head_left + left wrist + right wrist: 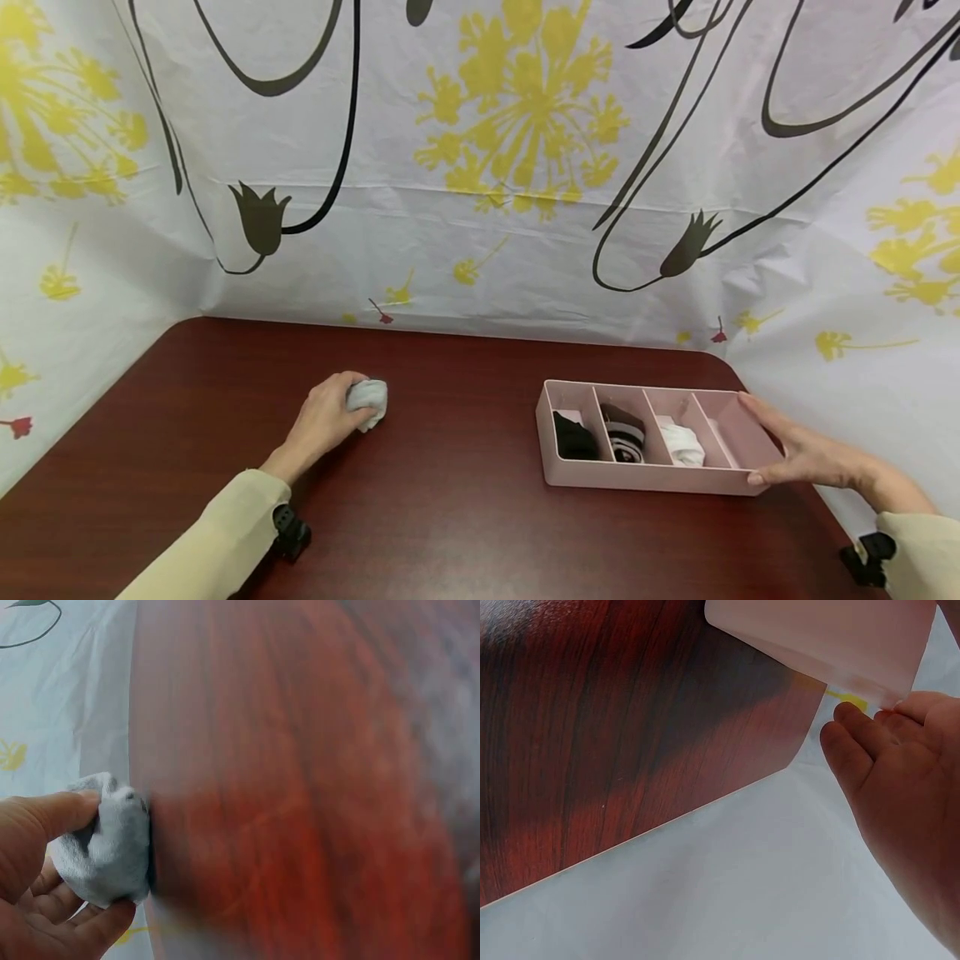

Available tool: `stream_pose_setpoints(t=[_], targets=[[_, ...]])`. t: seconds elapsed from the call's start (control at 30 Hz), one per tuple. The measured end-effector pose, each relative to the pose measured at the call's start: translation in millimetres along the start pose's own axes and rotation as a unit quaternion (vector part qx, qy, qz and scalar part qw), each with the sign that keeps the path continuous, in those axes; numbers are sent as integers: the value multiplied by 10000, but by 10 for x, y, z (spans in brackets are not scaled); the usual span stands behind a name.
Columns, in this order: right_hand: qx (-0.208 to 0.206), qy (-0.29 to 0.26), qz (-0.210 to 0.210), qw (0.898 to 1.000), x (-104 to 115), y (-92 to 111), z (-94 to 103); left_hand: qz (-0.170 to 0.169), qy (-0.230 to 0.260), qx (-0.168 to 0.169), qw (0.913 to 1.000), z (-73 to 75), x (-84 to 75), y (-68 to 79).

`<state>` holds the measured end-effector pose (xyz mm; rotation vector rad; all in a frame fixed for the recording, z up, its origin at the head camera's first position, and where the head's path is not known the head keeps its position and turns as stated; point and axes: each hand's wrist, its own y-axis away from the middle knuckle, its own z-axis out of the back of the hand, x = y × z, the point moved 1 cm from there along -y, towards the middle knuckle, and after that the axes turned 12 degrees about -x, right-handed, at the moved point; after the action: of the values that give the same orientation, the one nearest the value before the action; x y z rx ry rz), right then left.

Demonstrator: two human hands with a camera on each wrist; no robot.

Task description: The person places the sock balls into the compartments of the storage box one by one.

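My left hand (327, 413) pinches a rolled light grey sock (368, 403) over the left part of the table. In the left wrist view the thumb lies on one side of the sock (112, 844) and the fingers curl round the other. At the right, a long pink divided box (652, 477) has a black sock (574, 439), a striped sock (626, 439) and a white sock (681, 442) in separate compartments. The compartment at its right end is bare. My right hand (813, 454) grips that end, thumb at the front corner and fingers at the back one.
The dark red-brown table (450, 533) has rounded far corners. A white cloth (420, 233) with yellow flowers and dark stems hangs behind it and along both sides. The box's right end lies by the table's right edge.
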<state>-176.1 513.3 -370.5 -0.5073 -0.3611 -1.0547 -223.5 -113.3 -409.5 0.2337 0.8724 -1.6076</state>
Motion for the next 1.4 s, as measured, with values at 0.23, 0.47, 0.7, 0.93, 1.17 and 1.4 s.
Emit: stream_pose_setpoints(t=[0.23,0.47,0.7,0.93,1.17,1.4], targets=[[31,-66,-62,10000,-3,3,18,100,349,73,9993,-65,-220,-69],[53,-5,-35,10000,-2,-4,10,-136,928,182,9954,-262,-753,-169],[28,-57,-14,10000,0,-6,22,-488,1495,418,9867,-584,-1426,-226],[35,-68,-73,9999,9,-4,12,-520,1911,1055,9745,-925,-2220,-283],[26,-81,-112,9999,39,2,10,-402,1882,1059,9756,-1287,-2908,-275],[159,-272,-360,9989,83,-9,22,-358,1745,781,9809,-1585,-3301,-128]])
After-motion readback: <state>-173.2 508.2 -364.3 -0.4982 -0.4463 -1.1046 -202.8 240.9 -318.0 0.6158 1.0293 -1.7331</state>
